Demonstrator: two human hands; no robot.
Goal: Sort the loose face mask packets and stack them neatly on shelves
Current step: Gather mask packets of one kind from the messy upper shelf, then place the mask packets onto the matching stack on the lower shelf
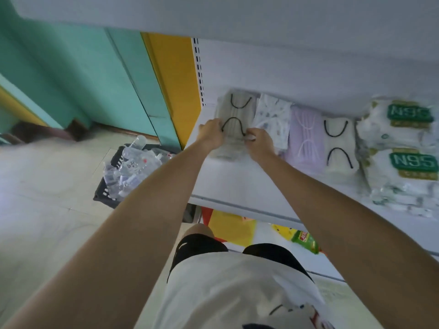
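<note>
A stack of beige mask packets with black ear loops [234, 115] lies at the left end of the white shelf [237, 186]. My left hand [211, 132] grips its left edge and my right hand [260, 142] grips its right edge. To the right lie a patterned white packet stack [273, 117], a lilac mask stack [306, 138], another beige stack with black loops [338, 146] and N95 packs [401, 148].
A dark crate [107, 195] with several clear plastic packets stands on the floor at the left of the shelf. A yellow upright [173, 84] borders the shelf. Coloured goods [304, 238] lie on the lower shelf. Another shelf board hangs above.
</note>
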